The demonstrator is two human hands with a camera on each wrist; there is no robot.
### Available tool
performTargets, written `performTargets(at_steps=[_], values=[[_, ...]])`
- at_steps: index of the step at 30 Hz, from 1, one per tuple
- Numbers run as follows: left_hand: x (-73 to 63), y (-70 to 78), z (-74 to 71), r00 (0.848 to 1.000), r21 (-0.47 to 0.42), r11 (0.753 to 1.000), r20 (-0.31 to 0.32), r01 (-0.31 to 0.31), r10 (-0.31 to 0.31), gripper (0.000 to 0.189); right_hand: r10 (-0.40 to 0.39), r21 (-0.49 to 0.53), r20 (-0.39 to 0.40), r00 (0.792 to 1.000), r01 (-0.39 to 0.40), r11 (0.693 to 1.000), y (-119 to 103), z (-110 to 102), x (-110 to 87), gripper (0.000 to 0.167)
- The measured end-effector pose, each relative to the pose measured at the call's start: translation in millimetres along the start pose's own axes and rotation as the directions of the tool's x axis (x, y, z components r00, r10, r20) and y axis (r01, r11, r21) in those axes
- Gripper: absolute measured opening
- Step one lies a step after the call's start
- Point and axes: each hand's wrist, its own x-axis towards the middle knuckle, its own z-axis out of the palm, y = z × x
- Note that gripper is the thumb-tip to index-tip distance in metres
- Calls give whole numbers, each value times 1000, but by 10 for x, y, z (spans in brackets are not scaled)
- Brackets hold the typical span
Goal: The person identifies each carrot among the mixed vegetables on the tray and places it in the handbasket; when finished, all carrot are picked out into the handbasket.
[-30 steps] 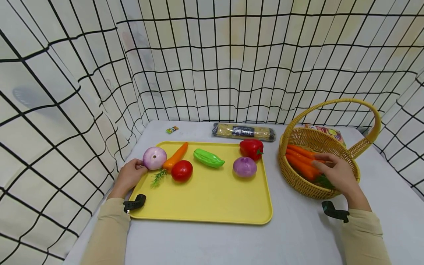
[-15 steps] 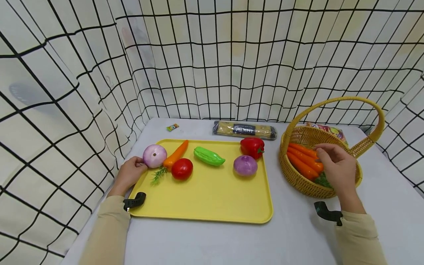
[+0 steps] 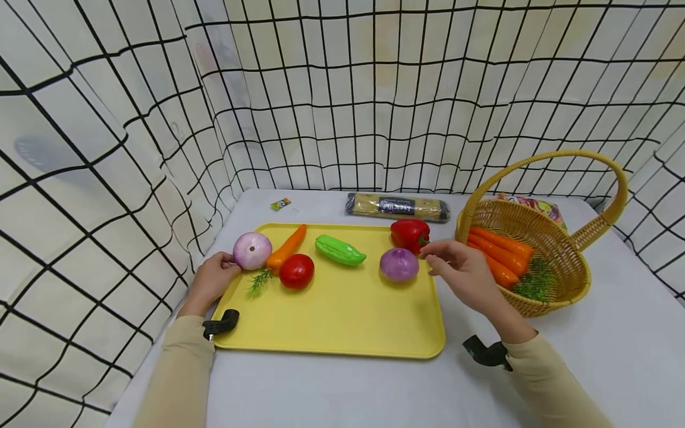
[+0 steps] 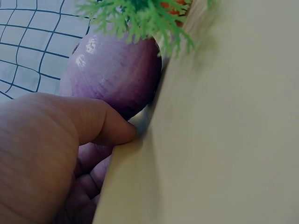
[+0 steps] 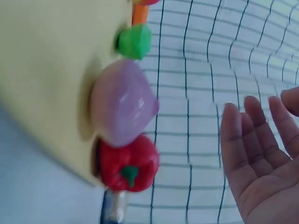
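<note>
My left hand [image 3: 213,276] grips the left rim of a yellow tray [image 3: 342,321]; the left wrist view shows the thumb [image 4: 114,128] on the rim beside a pale purple onion [image 4: 112,70]. On the tray lie a carrot [image 3: 289,246] with green leaves, a tomato [image 3: 297,271], a green knobbly vegetable [image 3: 340,250], a red bell pepper [image 3: 409,233] and a second purple onion [image 3: 399,265]. Just right of that onion hovers my right hand [image 3: 462,276], holding nothing, its fingers loosely extended. Orange carrots [image 3: 503,249] fill the left of a wicker basket [image 3: 575,285].
The basket's tall handle [image 3: 556,156] arches upward at the right. Behind the tray lies a packet of pasta [image 3: 397,207]; a small wrapped sweet [image 3: 280,204] is at the back left. A colourful bag [image 3: 540,208] sits behind the basket. Grid-patterned cloth walls surround the table.
My right hand has lifted off the carrots in the basket and swung left to the tray's right edge. The left hand has stayed at the tray's rim.
</note>
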Motion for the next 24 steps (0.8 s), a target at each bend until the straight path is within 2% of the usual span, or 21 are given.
performTargets(at_steps=[3, 8, 13, 21, 24], values=[[-3, 7, -2, 1000, -6, 1000, -2, -9, 9, 36, 24, -36, 78, 997, -21, 999, -143, 127, 119, 15], [-11, -8, -10, 1000, -7, 1000, -2, -10, 10, 37, 74, 34, 154, 985, -80, 996, -341, 382, 342, 16], [-12, -41, -12, 1000, -3, 1000, -2, -11, 11, 37, 130, 100, 194, 972, -152, 983, -504, 809, 520, 17], [-7, -55, 7, 1000, -12, 1000, 16, -20, 20, 39, 108, 34, 252, 962, -120, 992, -710, 1476, 649, 16], [2, -47, -3, 1000, -15, 1000, 8, -21, 21, 38, 125, 80, 263, 957, -150, 985, -790, 1683, 691, 18]])
